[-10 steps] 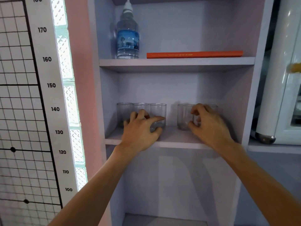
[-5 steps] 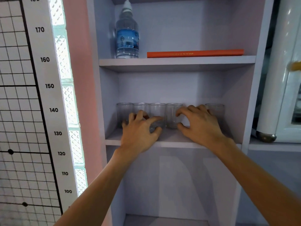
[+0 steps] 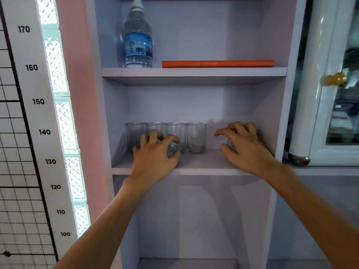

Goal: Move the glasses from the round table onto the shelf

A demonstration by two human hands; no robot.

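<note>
Several clear glasses stand in a row at the left of the middle shelf (image 3: 204, 169). My left hand (image 3: 155, 158) reaches in front of them, its thumb and forefinger curled round the base of the third glass (image 3: 176, 133). The fourth glass (image 3: 196, 136) stands free at the end of the row. Further right, my right hand (image 3: 244, 148) curls over another glass (image 3: 230, 144), which is almost wholly hidden behind the fingers. A gap of bare shelf lies between the fourth glass and that hand.
On the upper shelf stand a water bottle (image 3: 138, 45) and a flat orange book (image 3: 217, 63). A white cabinet with a brass knob (image 3: 334, 78) is at the right. A height chart (image 3: 31, 133) hangs at the left. A lower shelf compartment opens below.
My right hand set the fourth glass against the row, let go of it, and moved right onto the glass at the far right. My left hand has stayed in place.
</note>
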